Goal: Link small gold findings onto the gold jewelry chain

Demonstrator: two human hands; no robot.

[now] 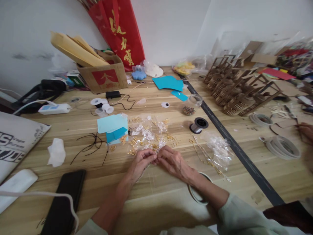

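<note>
Above the front of the wooden table, my left hand (141, 162) is closed in a pinch. A thin beaded strand (143, 173) hangs from beneath its fingers. My right hand (174, 162) is also closed, its fingertips meeting those of the left; what it pinches is too small to make out. Just beyond the fingertips lie small gold beads (133, 142) and several little clear bags of silver-coloured beads (148, 135). A bangle (201, 198) circles my right wrist. To the right of that hand lie finished-looking chains (201, 156) with gold parts.
A spool of wire (199, 125), a jar of beads (189, 109) and clear plastic bags (218, 148) stand or lie rightward. Blue cards (112, 125), black cords (94, 145) and a black phone (64, 202) are leftward. Another person's hand (306, 131) shows at the far right.
</note>
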